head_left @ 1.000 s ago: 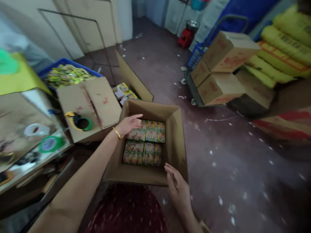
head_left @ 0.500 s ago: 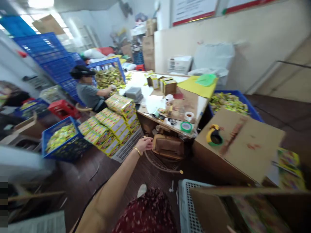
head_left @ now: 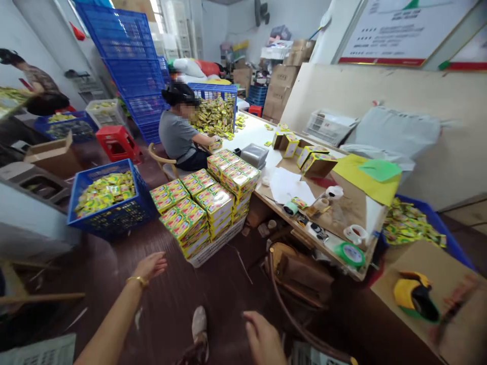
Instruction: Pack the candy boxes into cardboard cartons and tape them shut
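My left hand [head_left: 151,265] hangs over the dark floor with its fingers stretched out and nothing in it. In front of it stand stacks of yellow printed boxes [head_left: 186,218] on a white plastic crate [head_left: 218,243]; the hand is apart from them. My right hand [head_left: 263,338], low in the middle and partly cut off by the bottom edge, is empty too, its fingers loosely extended. Nearest to it is the curved brown arm of a chair [head_left: 283,309], with a brown bag [head_left: 304,274] on the seat.
A worktable [head_left: 274,190] bears tape rolls, papers and opened boxes. At its left side a seated person [head_left: 178,132] handles small packets. A blue crate of packets [head_left: 110,218] stands on the floor at left. On the right, a tape dispenser [head_left: 414,299] lies on a carton [head_left: 380,284].
My view has turned left and come closer to the stacked boxes. My left hand has moved away from the chair to the left; my right hand has come clearly into view.
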Available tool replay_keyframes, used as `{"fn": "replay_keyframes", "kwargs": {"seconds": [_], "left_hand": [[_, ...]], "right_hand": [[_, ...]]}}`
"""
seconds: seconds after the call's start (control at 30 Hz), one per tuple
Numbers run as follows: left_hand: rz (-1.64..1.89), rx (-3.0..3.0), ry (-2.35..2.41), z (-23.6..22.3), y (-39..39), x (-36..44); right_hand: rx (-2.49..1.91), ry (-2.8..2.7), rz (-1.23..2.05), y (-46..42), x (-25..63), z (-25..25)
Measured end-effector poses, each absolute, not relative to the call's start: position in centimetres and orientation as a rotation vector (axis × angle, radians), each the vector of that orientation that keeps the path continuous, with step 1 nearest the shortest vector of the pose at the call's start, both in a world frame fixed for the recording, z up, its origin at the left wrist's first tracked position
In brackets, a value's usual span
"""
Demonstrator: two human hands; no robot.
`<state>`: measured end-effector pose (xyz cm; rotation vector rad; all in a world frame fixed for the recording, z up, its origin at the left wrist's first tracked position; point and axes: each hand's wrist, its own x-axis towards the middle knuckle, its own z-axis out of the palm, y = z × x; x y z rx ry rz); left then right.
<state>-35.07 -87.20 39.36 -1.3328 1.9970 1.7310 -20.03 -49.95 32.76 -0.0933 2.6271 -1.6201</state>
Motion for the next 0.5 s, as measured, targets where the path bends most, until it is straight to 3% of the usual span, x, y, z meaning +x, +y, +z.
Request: {"fn": "replay_keyframes", "kwargs": {"seconds": [0.2, 0.5], "left_hand": [[1.728, -1.242, 2.09, 40.9, -95.4, -45.0], [1.748, -0.654, 2.167, 42.8, -89.4, -58.9]], "right_hand": [[0.154, 2.193, -1.883, -61.7, -27.6, 36.2], [0.971, 1.484, -2.291, -56.1, -44.5, 37.0]]}}
